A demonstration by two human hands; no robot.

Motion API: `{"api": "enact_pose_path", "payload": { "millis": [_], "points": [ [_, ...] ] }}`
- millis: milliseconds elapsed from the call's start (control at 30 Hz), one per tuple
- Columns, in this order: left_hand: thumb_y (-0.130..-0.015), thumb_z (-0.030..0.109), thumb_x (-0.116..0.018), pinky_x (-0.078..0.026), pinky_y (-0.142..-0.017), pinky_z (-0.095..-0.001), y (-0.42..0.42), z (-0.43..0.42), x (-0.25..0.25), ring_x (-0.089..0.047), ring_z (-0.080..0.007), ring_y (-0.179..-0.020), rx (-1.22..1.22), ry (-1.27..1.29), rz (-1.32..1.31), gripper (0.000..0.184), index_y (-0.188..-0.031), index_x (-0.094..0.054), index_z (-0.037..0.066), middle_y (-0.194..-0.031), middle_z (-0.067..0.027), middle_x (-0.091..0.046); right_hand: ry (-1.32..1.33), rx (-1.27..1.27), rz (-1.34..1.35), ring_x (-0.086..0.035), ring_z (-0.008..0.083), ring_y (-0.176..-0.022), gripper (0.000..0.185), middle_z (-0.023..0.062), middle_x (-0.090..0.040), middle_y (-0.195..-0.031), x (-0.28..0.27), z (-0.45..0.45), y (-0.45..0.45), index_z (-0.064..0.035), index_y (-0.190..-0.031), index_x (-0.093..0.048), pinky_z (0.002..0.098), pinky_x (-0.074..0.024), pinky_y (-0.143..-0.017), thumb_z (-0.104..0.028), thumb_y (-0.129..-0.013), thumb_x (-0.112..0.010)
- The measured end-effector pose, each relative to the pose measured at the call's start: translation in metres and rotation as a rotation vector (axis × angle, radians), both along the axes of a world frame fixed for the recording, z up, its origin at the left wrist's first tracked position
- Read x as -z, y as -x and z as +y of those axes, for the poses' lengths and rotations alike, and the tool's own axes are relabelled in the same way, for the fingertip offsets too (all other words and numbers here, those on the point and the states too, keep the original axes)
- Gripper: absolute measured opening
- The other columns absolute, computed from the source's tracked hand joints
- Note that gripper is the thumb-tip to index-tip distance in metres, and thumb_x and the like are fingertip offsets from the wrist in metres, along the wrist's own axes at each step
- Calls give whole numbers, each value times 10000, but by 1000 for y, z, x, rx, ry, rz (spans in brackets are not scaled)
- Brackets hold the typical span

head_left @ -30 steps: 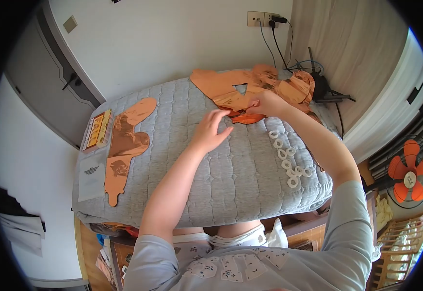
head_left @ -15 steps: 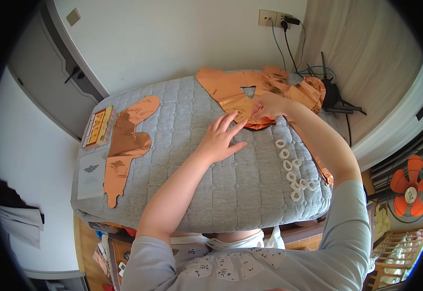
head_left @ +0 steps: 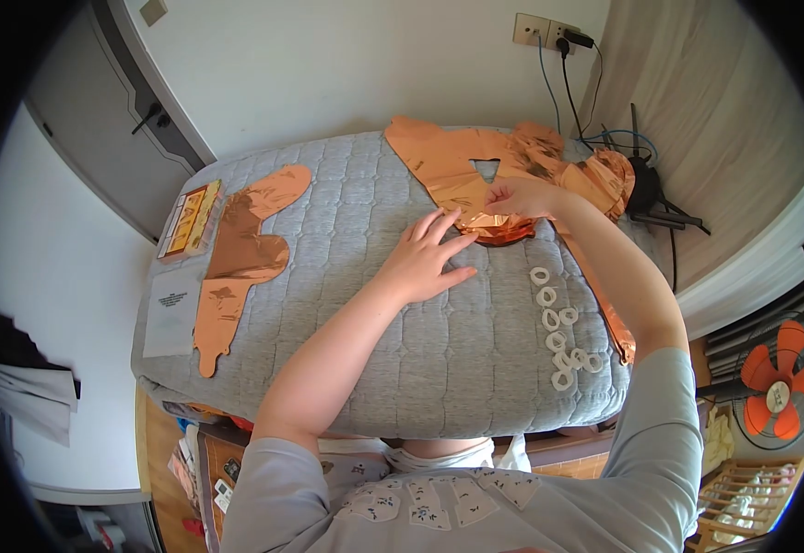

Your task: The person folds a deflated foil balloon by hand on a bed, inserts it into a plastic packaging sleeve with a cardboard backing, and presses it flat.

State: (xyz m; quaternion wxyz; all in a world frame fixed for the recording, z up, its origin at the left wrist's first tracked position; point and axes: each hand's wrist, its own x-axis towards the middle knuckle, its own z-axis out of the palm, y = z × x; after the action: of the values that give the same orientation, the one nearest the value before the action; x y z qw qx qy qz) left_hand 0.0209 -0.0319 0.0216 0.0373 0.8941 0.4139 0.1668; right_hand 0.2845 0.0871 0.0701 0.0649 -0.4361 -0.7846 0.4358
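Working the big foil (head_left: 457, 152): I'd keep the touch light and use fingertip pads rather than nails; sheet this thin looks quick to crease or nick.
Left hand (head_left: 425, 263): fingers spread wide, holding nothing I can see, tips at the foil's near edge. I judge it serves best as a gentle weight, pressing just enough to stop sliding.
Right hand (head_left: 523, 198): fingers curled in narrow over the foil, near the triangular hole; whether a fold is pinched between them, I cannot tell.
Bunched edge (head_left: 512, 230): shiny and folded, just below my right hand; better eased apart slowly than tugged.
Where the foil lies: across the far side of the mattress (head_left: 374, 355), beyond my left fingers and beneath my right, its narrow strip running down beside my right forearm.
Rings (head_left: 551, 319): white, nearer me than the bunched edge, touching neither hand.
Small foil (head_left: 245, 249): flat, well left of my left hand.
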Motion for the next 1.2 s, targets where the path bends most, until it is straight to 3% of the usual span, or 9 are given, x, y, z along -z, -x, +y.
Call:
{"api": "enact_pose_path", "payload": {
  "millis": [100,233,300,400,567,700,800,1000,1200],
  "points": [
    [-975,567,-601,-268,-1233,-526,0,0,0,-228,-327,-1553,7,0,-5,641,-1527,-507,256,-1682,-112,-278,27,-4,112,-543,74,-790,207,-38,-638,-840,6,4,-1,-64,-991,-699,277,-445,-705,-271,-985,-711],
    [-977,579,-590,-258,-1238,-529,-1,1,2,-211,-336,-1561,7,-10,28,655,-1532,-501,244,-1683,-108,-283,121,9,64,-534,73,-739,158,-53,-604,-813,-3,7,-3,-88,-995,-684,250,-435,-635,-246,-1004,-676],
    [-997,624,-519,-229,-1248,-541,-1,1,2,-199,-347,-1570,7,-41,63,681,-1543,-481,219,-1701,-106,-251,182,30,70,-533,73,-720,142,-56,-593,-803,-7,13,-4,-98,-999,-681,240,-430,-607,-238,-1010,-665],
    [-1001,629,-509,-209,-1257,-538,-1,1,3,-199,-326,-1576,24,-80,63,697,-1551,-467,203,-1690,-106,-285,299,34,15,-536,25,-715,125,-54,-594,-853,-12,22,-5,-100,-1038,-656,199,-441,-586,-215,-996,-678],
    [-1002,591,-530,-220,-1256,-529,0,2,4,-268,-302,-1556,43,24,32,696,-1560,-444,184,-1654,-109,-363,286,44,106,-654,132,-794,280,39,-653,-914,-26,40,-8,-24,-1150,-618,256,-537,-664,-110,-904,-721],
    [-1006,595,-510,-220,-1255,-531,0,3,3,-290,-312,-1545,50,44,32,699,-1552,-448,164,-1638,-122,-386,313,50,115,-653,141,-816,366,47,-657,-969,-41,77,-23,3,-1208,-612,283,-563,-716,-108,-876,-717],
    [-1002,596,-511,-224,-1254,-530,0,4,4,-297,-313,-1541,53,33,33,708,-1557,-440,163,-1634,-123,-391,94,194,108,-682,148,-869,414,74,-683,-1001,-52,95,-38,6,-1244,-617,300,-561,-763,-116,-858,-703],
    [-996,568,-542,-221,-1261,-520,0,2,0,-298,-313,-1543,52,58,25,702,-1573,-422,186,-1643,-113,-380,-774,984,349,-688,250,-1005,369,134,-730,-1099,-63,145,-91,-2,-1209,-684,357,-537,-881,-161,-876,-686],
    [-1005,565,-528,-218,-1262,-516,1,3,1,-294,-312,-1544,56,61,25,696,-1580,-408,193,-1648,-107,-371,-839,1245,780,-670,213,-1045,354,121,-701,-1135,-110,129,-121,-5,-1217,-661,343,-535,-896,-187,-914,-690]
  ]
}}
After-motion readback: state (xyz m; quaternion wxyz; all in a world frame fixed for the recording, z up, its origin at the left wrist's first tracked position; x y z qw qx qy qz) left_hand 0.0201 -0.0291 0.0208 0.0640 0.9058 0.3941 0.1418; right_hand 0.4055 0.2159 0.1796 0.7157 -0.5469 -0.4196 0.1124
